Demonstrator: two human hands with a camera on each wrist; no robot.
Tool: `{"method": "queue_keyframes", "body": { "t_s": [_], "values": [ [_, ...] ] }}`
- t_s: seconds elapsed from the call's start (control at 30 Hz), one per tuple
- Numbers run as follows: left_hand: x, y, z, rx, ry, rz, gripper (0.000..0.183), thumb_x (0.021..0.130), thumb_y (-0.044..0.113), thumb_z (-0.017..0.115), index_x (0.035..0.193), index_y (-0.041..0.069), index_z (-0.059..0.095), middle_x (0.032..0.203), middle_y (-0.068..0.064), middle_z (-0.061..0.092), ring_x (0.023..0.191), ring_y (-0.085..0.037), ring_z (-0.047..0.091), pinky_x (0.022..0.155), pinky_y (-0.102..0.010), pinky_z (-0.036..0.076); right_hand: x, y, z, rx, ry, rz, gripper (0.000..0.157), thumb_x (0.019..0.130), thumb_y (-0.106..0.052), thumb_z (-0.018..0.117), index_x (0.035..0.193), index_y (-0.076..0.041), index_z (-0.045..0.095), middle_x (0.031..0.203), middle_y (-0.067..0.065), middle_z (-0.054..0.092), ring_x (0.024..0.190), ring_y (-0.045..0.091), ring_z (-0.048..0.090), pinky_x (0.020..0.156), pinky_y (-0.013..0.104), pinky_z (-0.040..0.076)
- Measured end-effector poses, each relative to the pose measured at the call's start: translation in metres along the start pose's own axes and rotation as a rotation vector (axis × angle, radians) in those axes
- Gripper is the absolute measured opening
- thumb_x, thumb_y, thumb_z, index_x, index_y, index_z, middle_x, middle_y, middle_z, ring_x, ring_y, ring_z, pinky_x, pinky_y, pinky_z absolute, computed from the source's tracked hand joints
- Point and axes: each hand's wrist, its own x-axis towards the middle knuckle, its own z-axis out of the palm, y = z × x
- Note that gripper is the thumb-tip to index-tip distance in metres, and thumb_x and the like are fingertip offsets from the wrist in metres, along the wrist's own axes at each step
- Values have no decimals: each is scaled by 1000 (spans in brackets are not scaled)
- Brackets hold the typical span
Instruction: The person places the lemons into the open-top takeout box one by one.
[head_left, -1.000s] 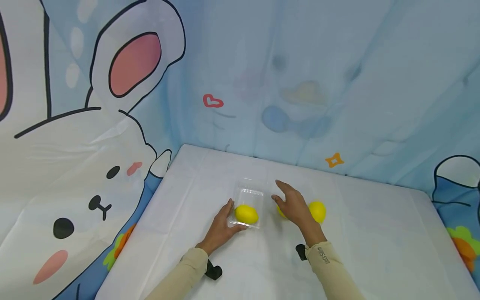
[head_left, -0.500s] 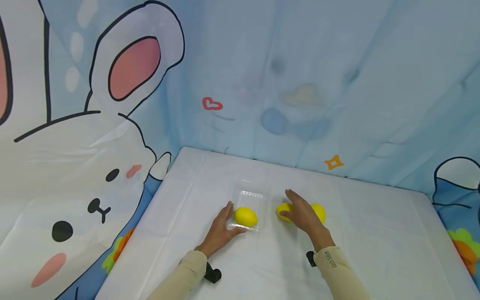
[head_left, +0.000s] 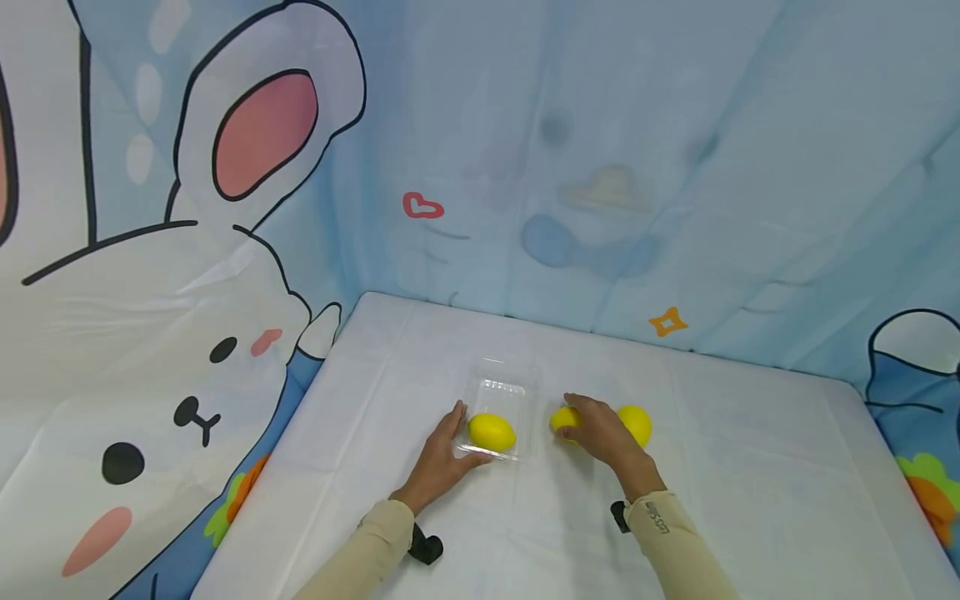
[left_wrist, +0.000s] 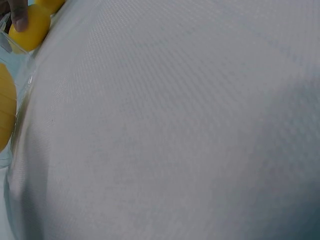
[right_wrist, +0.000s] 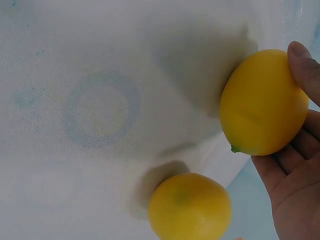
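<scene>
A clear plastic container (head_left: 504,392) lies on the white-covered table with one yellow lemon (head_left: 492,432) in its near end. My left hand (head_left: 435,467) holds the container at its near left corner, fingers along the left side and thumb at the front edge. To the right of the container, my right hand (head_left: 606,435) grips a second lemon (right_wrist: 265,102), thumb on one side and fingers on the other. A third lemon (head_left: 637,424) lies just right of that hand, and the right wrist view shows it beside the held one. The left hand is out of its own wrist view.
The white tablecloth (head_left: 720,492) spreads out around the hands. Behind the table hangs a blue printed curtain (head_left: 480,125), and a large cartoon rabbit (head_left: 157,350) is printed on the cloth at the left.
My right hand drew back to the right and toward me, then its fingers closed on the middle lemon. The left hand and the container stayed in place.
</scene>
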Motion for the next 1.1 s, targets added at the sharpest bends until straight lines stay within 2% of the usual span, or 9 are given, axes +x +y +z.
{"method": "queue_keyframes", "body": {
  "t_s": [0.33, 0.57, 0.93, 1.1],
  "values": [
    [-1, 1, 0, 1, 3, 2, 101, 82, 41, 75, 155, 4, 16, 159, -11, 27, 147, -26, 26, 119, -42, 26, -1, -2, 0, -43, -35, 7, 60, 84, -19, 76, 134, 5, 54, 134, 23, 57, 123, 40, 53, 109, 55, 40],
    [0, 1, -1, 3, 6, 2, 100, 82, 38, 76, 155, 3, 17, 159, -13, 28, 147, -26, 26, 119, -42, 25, -1, -3, -3, -41, -31, 0, 59, 81, -17, 79, 130, 6, 57, 127, 23, 61, 113, 36, 59, 104, 53, 45],
    [0, 0, 0, -5, 4, 4, 99, 82, 37, 76, 155, 3, 17, 158, -14, 29, 146, -26, 28, 119, -41, 27, -3, -2, -3, -31, -25, 1, 57, 82, -18, 78, 130, 6, 57, 127, 23, 61, 115, 37, 58, 104, 54, 45],
    [-1, 0, 0, -10, 8, 1, 99, 82, 37, 75, 155, 3, 17, 157, -12, 30, 145, -26, 30, 118, -40, 28, -3, -8, -11, -4, -7, -3, 59, 83, -18, 78, 132, 6, 55, 130, 23, 59, 116, 38, 57, 104, 54, 45]
  ]
}}
